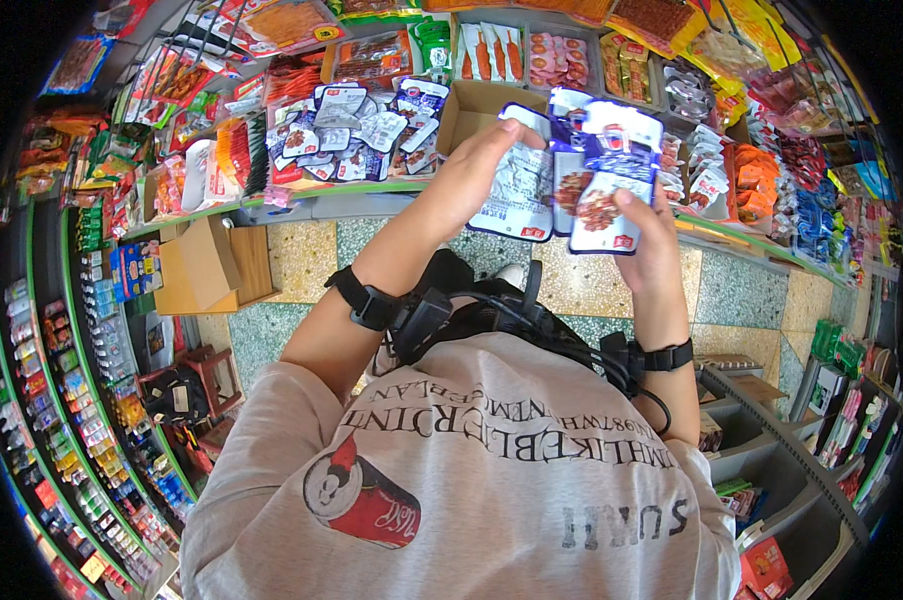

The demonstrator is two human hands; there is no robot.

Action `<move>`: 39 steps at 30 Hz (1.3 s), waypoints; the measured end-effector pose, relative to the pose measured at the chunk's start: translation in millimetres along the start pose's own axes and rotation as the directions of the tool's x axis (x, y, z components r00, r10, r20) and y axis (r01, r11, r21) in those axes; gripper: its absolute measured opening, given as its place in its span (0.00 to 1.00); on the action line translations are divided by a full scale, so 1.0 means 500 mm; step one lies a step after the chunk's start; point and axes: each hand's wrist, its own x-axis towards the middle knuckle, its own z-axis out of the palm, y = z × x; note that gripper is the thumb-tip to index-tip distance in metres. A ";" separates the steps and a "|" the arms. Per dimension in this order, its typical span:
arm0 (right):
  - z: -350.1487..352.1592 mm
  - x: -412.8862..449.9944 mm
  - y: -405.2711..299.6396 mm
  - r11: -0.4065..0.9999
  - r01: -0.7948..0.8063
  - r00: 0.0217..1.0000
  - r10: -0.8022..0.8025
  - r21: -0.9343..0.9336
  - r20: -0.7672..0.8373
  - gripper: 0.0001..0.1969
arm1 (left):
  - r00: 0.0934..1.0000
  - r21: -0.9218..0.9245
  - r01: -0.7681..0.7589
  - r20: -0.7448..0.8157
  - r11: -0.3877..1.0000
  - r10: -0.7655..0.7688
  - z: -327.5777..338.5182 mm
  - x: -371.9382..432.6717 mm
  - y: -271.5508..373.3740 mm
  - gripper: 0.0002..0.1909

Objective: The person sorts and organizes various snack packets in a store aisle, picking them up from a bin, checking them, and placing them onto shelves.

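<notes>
My left hand (pixel 492 154) grips a snack pouch (pixel 519 187) with its silvery printed back facing up. In my right hand (pixel 650 240) is a white and blue snack pouch (pixel 620 165), its front with a food picture turned up and my thumb across it. A second such pouch (pixel 570 191) lies partly behind that one, between my hands; its lower part is overlapped, so how it is held is unclear. Beyond my left hand, an open cardboard box (pixel 462 105) sits on the display shelf. A heap of similar pouches (pixel 346 131) lies left of the box.
Packaged sausages (pixel 490 52) and other snacks line the shelf behind. Orange packets (pixel 755 176) fill a spot at right. The shelf's green front edge (pixel 331 187) runs below my forearms. A cardboard carton (pixel 203 262) stands on the floor at left, near stocked shelves (pixel 68 352).
</notes>
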 end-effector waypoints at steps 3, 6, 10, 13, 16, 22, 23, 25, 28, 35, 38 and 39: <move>-0.039 0.002 -0.015 0.989 -0.036 0.999 0.030 0.140 0.042 0.20 | 0.991 0.005 -0.135 -0.006 0.991 0.135 -0.017 -0.002 -0.005 0.15; -0.050 -0.008 -0.027 0.987 -0.004 0.998 -0.005 0.159 0.059 0.16 | 0.979 -0.185 -0.167 -0.144 0.968 0.141 0.001 -0.014 0.001 0.25; -0.061 -0.015 -0.030 0.980 0.010 0.998 -0.021 0.196 0.054 0.17 | 0.979 -0.238 -0.156 -0.168 0.959 0.118 -0.014 -0.005 -0.018 0.32; -0.054 -0.026 -0.029 0.990 -0.023 0.998 0.016 0.140 0.055 0.18 | 0.991 -0.186 -0.078 -0.125 0.979 0.055 -0.034 -0.004 -0.016 0.28; -0.041 -0.026 -0.023 0.995 -0.077 0.997 0.076 0.064 0.022 0.21 | 0.958 0.013 -0.199 -0.207 0.980 0.198 -0.028 -0.017 0.015 0.13; -0.033 -0.015 -0.014 0.942 -0.254 0.966 0.257 -0.219 -0.015 0.18 | 0.739 0.664 -0.564 0.140 0.491 0.659 -0.028 -0.031 0.071 0.15; -0.027 -0.015 -0.011 0.936 -0.247 0.967 0.255 -0.252 -0.001 0.19 | 0.671 0.707 -0.610 0.221 0.357 0.708 -0.012 -0.034 0.077 0.14; -0.013 -0.012 -0.002 0.959 -0.211 0.974 0.223 -0.188 0.049 0.20 | 0.625 0.681 -0.677 0.330 0.280 0.708 -0.014 -0.032 0.075 0.15; 0.020 -0.010 -0.010 0.977 -0.167 0.969 0.188 -0.133 0.160 0.21 | 0.598 0.667 -0.709 0.392 0.232 0.699 -0.002 -0.031 0.062 0.07; 0.025 -0.012 -0.002 0.994 -0.097 0.985 0.103 -0.050 0.138 0.21 | 0.715 0.575 -0.662 0.292 0.480 0.635 -0.003 -0.041 0.058 0.16; 0.031 -0.013 0.000 0.996 -0.080 0.988 0.083 -0.031 0.129 0.21 | 0.759 0.443 -0.648 0.306 0.620 0.575 -0.004 -0.052 0.063 0.16; 0.033 -0.013 -0.001 0.997 -0.071 0.989 0.073 -0.021 0.126 0.21 | 0.767 0.399 -0.642 0.323 0.655 0.555 -0.007 -0.053 0.065 0.17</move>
